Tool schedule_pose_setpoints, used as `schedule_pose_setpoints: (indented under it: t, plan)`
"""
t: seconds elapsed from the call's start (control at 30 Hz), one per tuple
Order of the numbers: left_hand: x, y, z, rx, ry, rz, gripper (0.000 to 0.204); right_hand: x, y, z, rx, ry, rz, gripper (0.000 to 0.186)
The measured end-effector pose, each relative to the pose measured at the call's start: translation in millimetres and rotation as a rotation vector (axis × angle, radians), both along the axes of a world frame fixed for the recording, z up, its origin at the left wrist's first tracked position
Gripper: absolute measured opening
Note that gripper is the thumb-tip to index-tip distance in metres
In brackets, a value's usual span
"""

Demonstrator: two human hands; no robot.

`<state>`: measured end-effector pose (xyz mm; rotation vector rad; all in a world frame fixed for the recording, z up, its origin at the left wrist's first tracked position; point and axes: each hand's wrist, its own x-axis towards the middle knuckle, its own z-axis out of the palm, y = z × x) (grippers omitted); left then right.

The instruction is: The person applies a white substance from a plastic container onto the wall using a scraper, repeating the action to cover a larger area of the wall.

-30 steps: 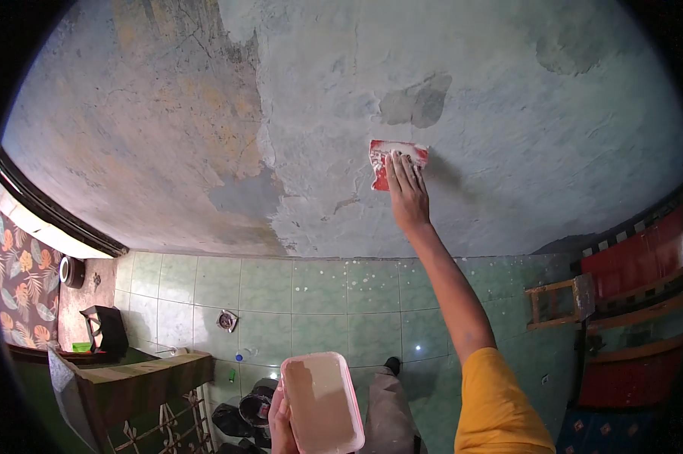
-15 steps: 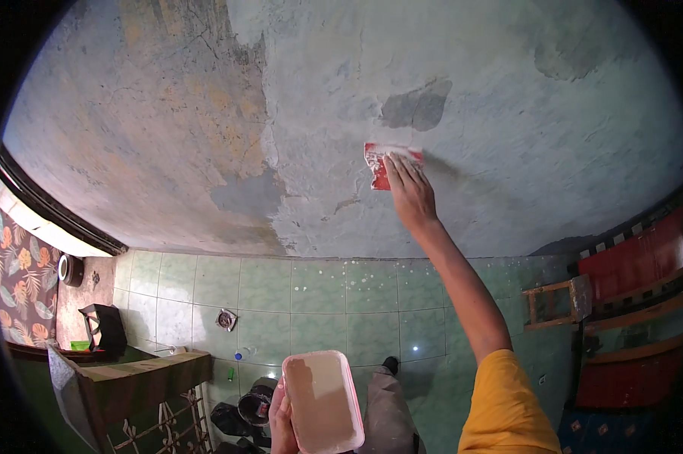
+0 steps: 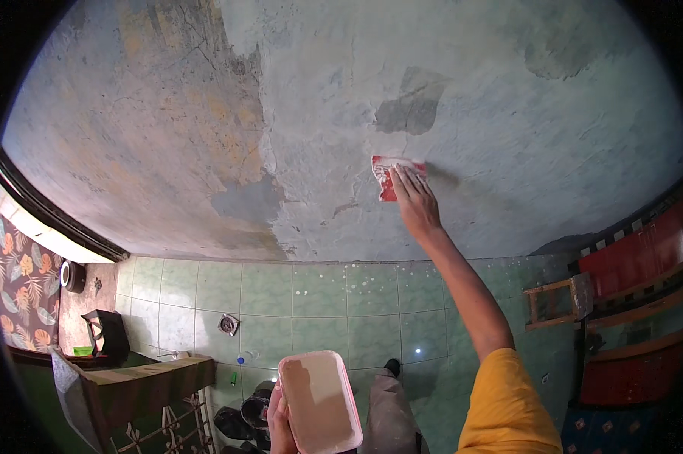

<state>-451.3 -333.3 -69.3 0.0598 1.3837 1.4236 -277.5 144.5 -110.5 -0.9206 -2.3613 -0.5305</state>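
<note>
My right hand (image 3: pixel 417 201) is closed on a red putty spreader (image 3: pixel 388 187) smeared with white paste, its flat blade against the wall (image 3: pixel 334 98). Just above the blade, a bare darker grey patch (image 3: pixel 411 102) shows on the pale, skimmed surface. Low in front of me, my left hand (image 3: pixel 280 418) grips the left side of a pink-rimmed rectangular tray (image 3: pixel 349 378). A smooth, pale layer lies in the tray; what it is, I cannot make out.
Green floor tiles (image 3: pixel 319 286) with white spots run along the wall's foot. At the lower left stand a wooden piece with metal grillwork (image 3: pixel 149 378) and a dark bucket (image 3: pixel 257 408). An ashtray-like dish (image 3: pixel 228 324) lies on the tiles. A wooden stool (image 3: pixel 557 301) stands at right.
My right hand and the spreader have slid a little down the wall and slightly right. My left hand still holds the tray in nearly the same place.
</note>
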Motion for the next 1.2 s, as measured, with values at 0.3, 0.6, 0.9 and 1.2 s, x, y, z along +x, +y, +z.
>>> schedule_pose_setpoints:
  t: [0.3,0.6,0.9,1.2]
  plan:
    - [2.2,4.5,1.0,0.033,0.015,-0.014,0.062,-34.1,33.2,125.9,0.247,0.175,0.015,0.054]
    - [-0.9,18.3,40.1,0.175,0.206,-0.069,0.067,41.6,-95.2,12.5,-0.990,0.616,-0.071,0.030]
    - [41.6,103.7,106.0,0.425,0.382,-0.104,0.062,89.4,-264.5,163.2,-1.811,1.576,0.138,0.031]
    - [118.4,112.4,126.8,0.504,0.343,-0.140,0.062,200.5,-260.1,198.8,-1.398,1.527,-0.068,0.033]
